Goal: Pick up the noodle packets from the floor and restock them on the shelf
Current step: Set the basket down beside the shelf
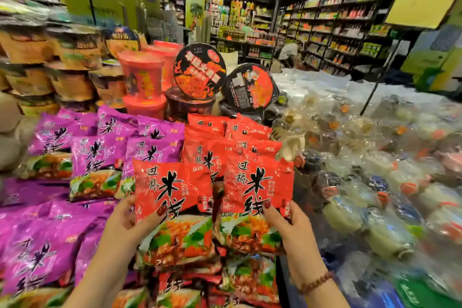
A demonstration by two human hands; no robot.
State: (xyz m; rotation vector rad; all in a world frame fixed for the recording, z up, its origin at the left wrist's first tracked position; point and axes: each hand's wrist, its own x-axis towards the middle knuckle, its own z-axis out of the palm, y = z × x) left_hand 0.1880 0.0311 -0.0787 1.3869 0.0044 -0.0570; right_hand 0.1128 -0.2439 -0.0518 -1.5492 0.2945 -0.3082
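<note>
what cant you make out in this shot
Head view only.
1. Left hand: most fingers behind the left red noodle packet.
2. Right hand: most fingers behind the right red noodle packet.
3. Stacked bowls, far left: labels blurred.
4. Floor: outside the frame.

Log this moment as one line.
left hand: grips red noodle packet | right hand: grips second red packet | position: at red stack

One wide-angle view, worn at the person's head, faces forward and tilts down. It sits close above the left hand (125, 220) and right hand (287, 222), which enter from the bottom edge, with the red noodle packets (175, 187) just beyond. Far store shelves (337, 27) curve along the top.
</note>
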